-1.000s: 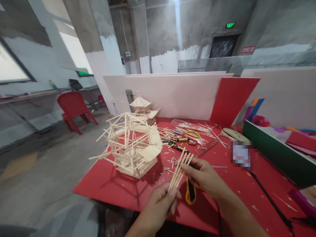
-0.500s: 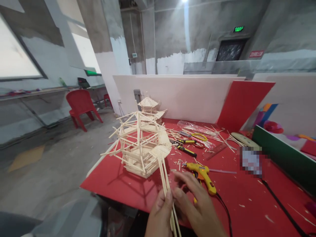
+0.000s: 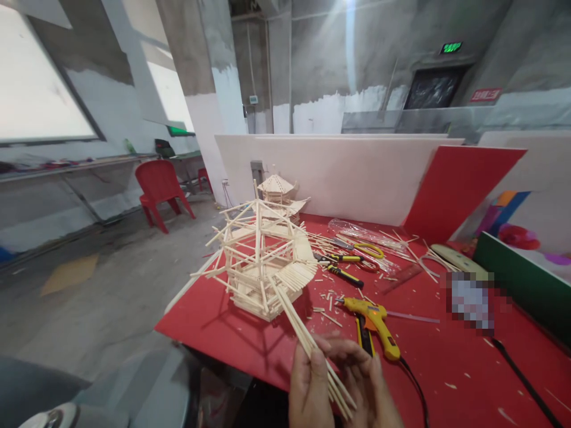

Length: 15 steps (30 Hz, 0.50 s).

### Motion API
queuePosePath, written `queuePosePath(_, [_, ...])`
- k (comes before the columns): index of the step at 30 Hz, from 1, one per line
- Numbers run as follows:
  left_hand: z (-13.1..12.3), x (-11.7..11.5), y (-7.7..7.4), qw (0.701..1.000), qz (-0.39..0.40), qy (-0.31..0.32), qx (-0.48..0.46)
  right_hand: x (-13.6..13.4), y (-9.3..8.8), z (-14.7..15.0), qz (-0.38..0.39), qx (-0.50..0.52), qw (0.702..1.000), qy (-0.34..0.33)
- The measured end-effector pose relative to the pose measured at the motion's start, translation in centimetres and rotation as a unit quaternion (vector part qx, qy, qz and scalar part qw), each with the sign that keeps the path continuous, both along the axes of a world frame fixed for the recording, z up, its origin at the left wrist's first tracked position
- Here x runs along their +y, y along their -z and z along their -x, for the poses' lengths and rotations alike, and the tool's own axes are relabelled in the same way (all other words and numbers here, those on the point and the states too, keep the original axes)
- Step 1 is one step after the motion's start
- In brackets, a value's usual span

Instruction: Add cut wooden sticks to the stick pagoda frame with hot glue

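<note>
Both my hands hold a bundle of thin wooden sticks (image 3: 307,345) at the bottom middle of the view. My left hand (image 3: 312,389) pinches the bundle with thumb and fingers. My right hand (image 3: 368,383) is closed round the sticks' lower end from the right. The sticks' far tips point up and left, close to the roof of a wooden stick pagoda model (image 3: 261,261) standing on the red table (image 3: 214,324). A yellow glue gun (image 3: 372,318) lies just beyond my right hand.
A smaller pagoda model (image 3: 279,190) stands behind the big one. Pliers (image 3: 343,274), yellow-handled scissors (image 3: 363,248), a stick packet and scattered offcuts lie at mid-table. White and red boards stand behind. A green box edge (image 3: 517,285) is at right. A red chair (image 3: 160,187) stands at left.
The stick bundle swung from leaning right, through upright, to leaning left toward the pagoda. My hands drew nearer to me. The glue gun came into view as my right hand moved off it.
</note>
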State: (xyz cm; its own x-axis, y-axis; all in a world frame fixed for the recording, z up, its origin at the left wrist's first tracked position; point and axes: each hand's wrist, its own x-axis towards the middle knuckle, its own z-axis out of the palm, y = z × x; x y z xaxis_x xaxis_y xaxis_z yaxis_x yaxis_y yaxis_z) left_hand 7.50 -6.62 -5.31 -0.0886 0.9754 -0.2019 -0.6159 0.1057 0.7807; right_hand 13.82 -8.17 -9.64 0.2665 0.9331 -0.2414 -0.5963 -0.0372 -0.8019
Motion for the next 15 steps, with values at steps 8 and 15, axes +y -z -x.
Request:
queuePosePath(8, [-0.9,0.0,0.4,0.999,-0.009,-0.006,-0.041,1.2,-1.1,0.3,-0.064,-0.123,0.988,0.067])
queuePosePath(15, [1.9,0.2,1.7,0.994,0.013,0.109,-0.003,0.3,-4.4,-2.2,-0.123,-0.431,0.889,0.095])
